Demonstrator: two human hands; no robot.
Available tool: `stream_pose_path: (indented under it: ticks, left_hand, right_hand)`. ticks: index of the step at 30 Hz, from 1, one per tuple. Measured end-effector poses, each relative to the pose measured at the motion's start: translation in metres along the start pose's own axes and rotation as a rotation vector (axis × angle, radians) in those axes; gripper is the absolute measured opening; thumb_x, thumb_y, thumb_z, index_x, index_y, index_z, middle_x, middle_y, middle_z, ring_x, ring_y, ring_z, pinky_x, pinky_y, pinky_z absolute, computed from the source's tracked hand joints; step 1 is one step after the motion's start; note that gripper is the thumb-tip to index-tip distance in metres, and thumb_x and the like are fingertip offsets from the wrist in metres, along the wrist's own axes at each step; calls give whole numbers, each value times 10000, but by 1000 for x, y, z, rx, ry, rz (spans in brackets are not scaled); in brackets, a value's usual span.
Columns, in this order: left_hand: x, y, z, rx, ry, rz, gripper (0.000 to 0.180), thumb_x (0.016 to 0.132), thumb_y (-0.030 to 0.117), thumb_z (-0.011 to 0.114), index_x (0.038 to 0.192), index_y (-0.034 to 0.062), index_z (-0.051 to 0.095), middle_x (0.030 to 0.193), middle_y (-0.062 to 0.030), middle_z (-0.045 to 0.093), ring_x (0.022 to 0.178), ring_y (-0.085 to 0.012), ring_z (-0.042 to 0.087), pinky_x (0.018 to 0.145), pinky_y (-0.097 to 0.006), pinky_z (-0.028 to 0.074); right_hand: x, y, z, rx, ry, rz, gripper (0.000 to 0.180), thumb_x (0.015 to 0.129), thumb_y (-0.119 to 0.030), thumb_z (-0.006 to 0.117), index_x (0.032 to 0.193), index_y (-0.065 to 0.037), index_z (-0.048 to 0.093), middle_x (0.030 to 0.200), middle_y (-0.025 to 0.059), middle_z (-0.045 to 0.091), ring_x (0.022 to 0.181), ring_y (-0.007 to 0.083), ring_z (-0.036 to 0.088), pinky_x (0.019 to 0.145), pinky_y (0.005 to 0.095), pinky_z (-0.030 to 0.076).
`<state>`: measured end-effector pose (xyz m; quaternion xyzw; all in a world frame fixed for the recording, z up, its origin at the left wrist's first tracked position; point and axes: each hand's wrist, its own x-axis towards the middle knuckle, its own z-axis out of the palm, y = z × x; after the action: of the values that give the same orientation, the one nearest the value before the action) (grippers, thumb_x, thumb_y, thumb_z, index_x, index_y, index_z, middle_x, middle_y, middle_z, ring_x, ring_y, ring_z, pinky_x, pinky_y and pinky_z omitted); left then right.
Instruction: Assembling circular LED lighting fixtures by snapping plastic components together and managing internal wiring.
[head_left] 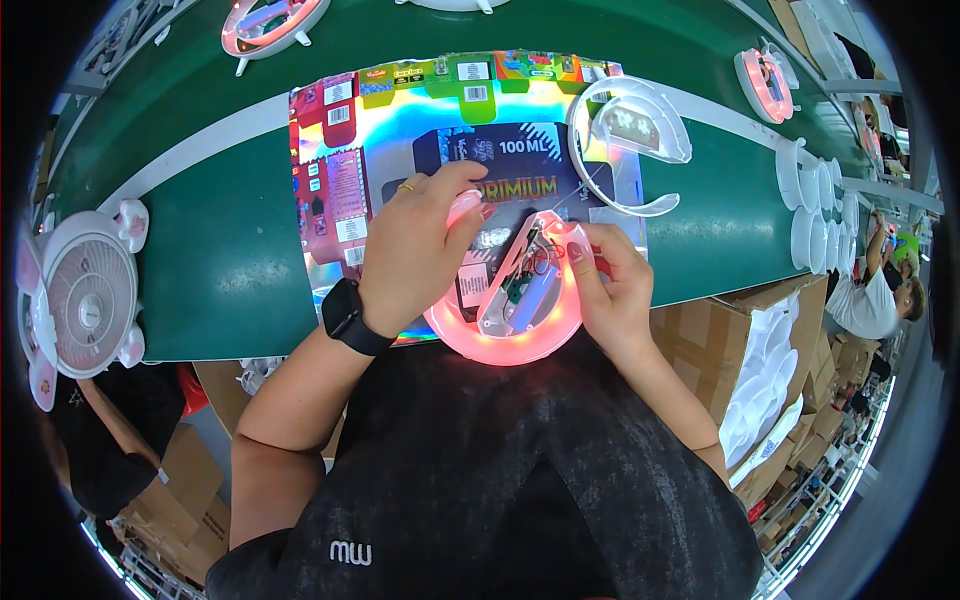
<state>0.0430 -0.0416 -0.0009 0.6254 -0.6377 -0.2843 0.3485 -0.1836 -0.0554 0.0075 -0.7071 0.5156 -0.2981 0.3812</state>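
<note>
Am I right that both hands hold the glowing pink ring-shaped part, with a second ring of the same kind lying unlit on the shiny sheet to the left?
Not quite: in the head view the unlit ring lies to the right on the shiny sheet. Both the left hand and the right hand do hold the glowing pink ring.

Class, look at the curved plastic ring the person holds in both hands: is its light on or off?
On. The ring glows pink-red along its curve, between the left hand and right hand.
</note>
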Motion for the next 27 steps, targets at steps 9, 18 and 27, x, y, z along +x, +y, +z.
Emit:
stream_pose_path:
  ticks: [9, 18, 27]
  left_hand:
    - [11, 23, 5, 495, -165, 101, 264, 873, 132, 626, 1126, 67, 582, 960, -120, 620, 914, -301, 624, 724, -407, 521]
    - [2, 28, -12, 394, -183, -1, 409, 897, 245, 636, 1239, 35, 553, 1068, -166, 610, 944, -312, 642, 754, -412, 533]
    - [-28, 25, 9, 382, 138, 178, 659, 818, 269, 684, 1336, -77, 469, 1445, -281, 387, 1337, -438, 386, 1044, -487, 401]
  right_hand:
    - [2, 4, 3, -52, 37, -108, 228, 864, 9, 647, 1092, 3, 659, 848, 110, 604, 694, 196, 611, 602, 289, 479]
    - [5, -5, 0, 119, 47, 37, 249, 897, -56, 648, 1132, 21, 618, 920, 144, 637, 773, 276, 647, 687, 322, 522]
    - [-19, -23, 17, -440, -103, -530, 780, 794, -520, 704, 1387, -72, 468, 1494, 251, 361, 1381, 442, 343, 1110, 600, 231]
